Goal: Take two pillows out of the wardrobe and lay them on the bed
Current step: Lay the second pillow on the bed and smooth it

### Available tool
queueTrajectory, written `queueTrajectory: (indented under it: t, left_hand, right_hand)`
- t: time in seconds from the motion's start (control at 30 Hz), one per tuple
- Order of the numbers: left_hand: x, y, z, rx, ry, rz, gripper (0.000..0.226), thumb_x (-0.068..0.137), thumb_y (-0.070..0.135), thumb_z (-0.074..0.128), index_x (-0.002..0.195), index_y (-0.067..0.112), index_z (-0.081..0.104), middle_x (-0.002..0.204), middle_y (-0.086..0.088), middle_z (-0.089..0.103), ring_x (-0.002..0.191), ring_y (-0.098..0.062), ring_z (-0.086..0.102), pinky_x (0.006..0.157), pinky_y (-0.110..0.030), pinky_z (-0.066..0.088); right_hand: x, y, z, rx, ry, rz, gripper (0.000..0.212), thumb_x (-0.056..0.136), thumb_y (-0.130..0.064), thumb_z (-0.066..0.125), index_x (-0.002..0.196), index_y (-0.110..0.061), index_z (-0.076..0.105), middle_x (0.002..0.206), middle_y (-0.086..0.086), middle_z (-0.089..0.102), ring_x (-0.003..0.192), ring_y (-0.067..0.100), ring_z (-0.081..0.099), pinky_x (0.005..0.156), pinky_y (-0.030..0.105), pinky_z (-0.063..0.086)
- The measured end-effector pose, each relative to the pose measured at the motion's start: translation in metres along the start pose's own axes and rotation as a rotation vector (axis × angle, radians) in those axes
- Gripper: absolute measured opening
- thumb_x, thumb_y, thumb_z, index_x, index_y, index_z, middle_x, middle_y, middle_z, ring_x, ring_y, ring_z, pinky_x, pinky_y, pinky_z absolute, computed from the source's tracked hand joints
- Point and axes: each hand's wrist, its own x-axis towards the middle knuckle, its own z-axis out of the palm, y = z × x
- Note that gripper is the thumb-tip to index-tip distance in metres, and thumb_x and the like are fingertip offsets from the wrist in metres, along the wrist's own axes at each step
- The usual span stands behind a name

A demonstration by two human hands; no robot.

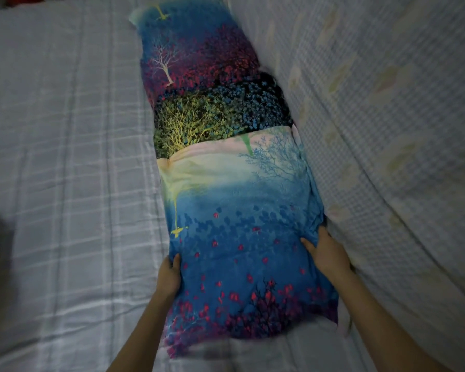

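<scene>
Two pillows in blue printed covers with trees and red leaves lie end to end on the bed (65,146). The near pillow (239,210) overlaps the far pillow (199,57) at its upper end. My left hand (169,275) holds the near pillow's left edge, thumb on top and fingers tucked under. My right hand (325,253) rests on its right side with fingers straight, pressing the cover near the edge.
The bed carries a light grey checked sheet. A thick, pale checked quilt or mattress (387,130) with faded flower print rises along the pillows' right side. A dark shadow falls on the sheet at the left edge.
</scene>
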Motion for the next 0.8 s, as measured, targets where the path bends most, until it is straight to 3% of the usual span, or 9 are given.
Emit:
queueTrajectory:
  t: [0.07, 0.17, 0.3, 0.4, 0.5, 0.57, 0.63, 0.7, 0.8]
  left_hand:
    - [-0.013, -0.018, 0.000, 0.050, 0.033, -0.005, 0.029, 0.099, 0.021, 0.036, 0.101, -0.003, 0.052, 0.103, -0.015, 0.059, 0.100, -0.036, 0.057, 0.087, -0.042, 0.045]
    - [-0.014, -0.032, 0.001, 0.128, 0.109, -0.038, 0.028, 0.098, 0.021, 0.038, 0.079, 0.003, 0.046, 0.075, -0.011, 0.051, 0.082, -0.034, 0.054, 0.072, -0.042, 0.041]
    - [-0.008, -0.030, 0.001, 0.211, 0.169, 0.021, 0.027, 0.095, 0.018, 0.044, 0.072, 0.004, 0.045, 0.065, -0.010, 0.047, 0.073, -0.035, 0.054, 0.062, -0.042, 0.038]
    - [-0.008, -0.026, -0.001, 0.259, 0.315, 0.095, 0.019, 0.089, 0.009, 0.053, 0.095, -0.009, 0.055, 0.091, -0.028, 0.058, 0.092, -0.044, 0.056, 0.079, -0.049, 0.043]
    - [-0.008, 0.002, 0.007, 0.309, 0.377, 0.332, 0.035, 0.091, 0.009, 0.051, 0.123, -0.005, 0.049, 0.126, -0.031, 0.049, 0.118, -0.044, 0.046, 0.099, -0.050, 0.037]
    - [-0.008, 0.022, 0.023, 0.417, 0.310, 0.503, 0.043, 0.095, 0.023, 0.044, 0.134, 0.006, 0.043, 0.143, -0.024, 0.036, 0.132, -0.040, 0.034, 0.107, -0.050, 0.030]
    - [-0.006, 0.028, 0.038, 0.589, 0.208, 0.579, 0.056, 0.093, 0.045, 0.027, 0.145, 0.024, 0.025, 0.156, -0.011, 0.012, 0.144, -0.032, 0.010, 0.114, -0.050, 0.016]
    - [-0.001, 0.017, 0.048, 0.701, 0.169, 0.595, 0.063, 0.088, 0.060, 0.011, 0.146, 0.036, 0.005, 0.157, -0.001, -0.010, 0.144, -0.025, -0.010, 0.114, -0.052, 0.004]
    - [0.008, 0.000, 0.053, 0.731, 0.177, 0.580, 0.067, 0.083, 0.067, 0.006, 0.144, 0.041, -0.003, 0.155, 0.003, -0.016, 0.143, -0.024, -0.017, 0.113, -0.056, 0.001]
  right_hand:
    - [-0.011, 0.008, 0.005, -0.031, -0.008, 0.022, 0.044, 0.092, -0.037, 0.047, 0.126, -0.010, 0.041, 0.115, 0.015, 0.059, 0.095, 0.028, 0.057, 0.084, 0.040, 0.050]
    - [-0.025, 0.020, 0.019, -0.143, 0.010, 0.071, 0.049, 0.094, -0.038, 0.041, 0.130, -0.006, 0.034, 0.119, 0.020, 0.056, 0.097, 0.030, 0.057, 0.084, 0.042, 0.050]
    - [-0.029, 0.018, 0.026, -0.272, 0.131, 0.091, 0.068, 0.094, -0.042, 0.038, 0.144, -0.005, 0.012, 0.144, 0.025, 0.032, 0.125, 0.037, 0.041, 0.099, 0.047, 0.040]
    - [-0.033, 0.005, 0.028, -0.372, 0.312, 0.032, 0.068, 0.092, -0.030, 0.049, 0.144, -0.004, 0.013, 0.142, 0.031, 0.030, 0.125, 0.043, 0.037, 0.098, 0.050, 0.040]
    - [-0.025, -0.021, 0.033, -0.328, 0.425, -0.202, 0.059, 0.090, -0.016, 0.054, 0.142, -0.011, 0.028, 0.138, 0.032, 0.038, 0.125, 0.045, 0.039, 0.099, 0.054, 0.038]
    - [-0.016, -0.043, 0.041, -0.293, 0.362, -0.357, 0.054, 0.093, -0.024, 0.049, 0.142, -0.019, 0.028, 0.148, 0.023, 0.029, 0.135, 0.039, 0.029, 0.106, 0.052, 0.031]
    - [-0.010, -0.052, 0.054, -0.345, 0.257, -0.461, 0.053, 0.095, -0.037, 0.037, 0.144, -0.026, 0.021, 0.155, 0.011, 0.015, 0.142, 0.030, 0.014, 0.112, 0.046, 0.020]
    - [-0.007, -0.042, 0.067, -0.410, 0.217, -0.446, 0.057, 0.093, -0.053, 0.018, 0.144, -0.028, 0.014, 0.155, 0.004, 0.004, 0.144, 0.023, 0.003, 0.115, 0.041, 0.009]
    - [-0.009, -0.009, 0.073, -0.397, 0.293, -0.335, 0.065, 0.088, -0.060, 0.001, 0.144, -0.028, 0.012, 0.153, -0.001, 0.003, 0.143, 0.019, 0.002, 0.116, 0.040, 0.005]
